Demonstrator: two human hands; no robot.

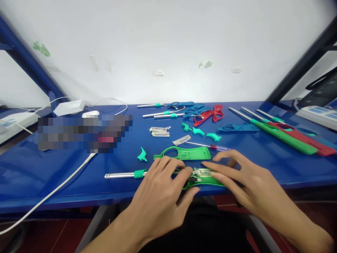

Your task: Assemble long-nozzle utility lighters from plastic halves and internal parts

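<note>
Near the table's front edge lies an opened utility lighter: a green half shell (207, 180) with a metal barrel (119, 175) and a teal collar (139, 173) pointing left. A clear fuel tank (204, 172) sits in the shell's right part. My left hand (165, 189) is closed over the middle of the lighter, hiding much of it. The fingers and thumb of my right hand (244, 179) close on the tank and the shell at its right end. Just behind lies the matching green half shell (196, 153), inner side up.
Behind are loose fuel tanks (181, 140), teal triggers (198, 131), a screwdriver (219, 148), blue shells (195, 109) and red shells (218, 113). Assembled lighters (286, 135) lie right. A white cable (65, 182) crosses the left side of the blue table (110, 196).
</note>
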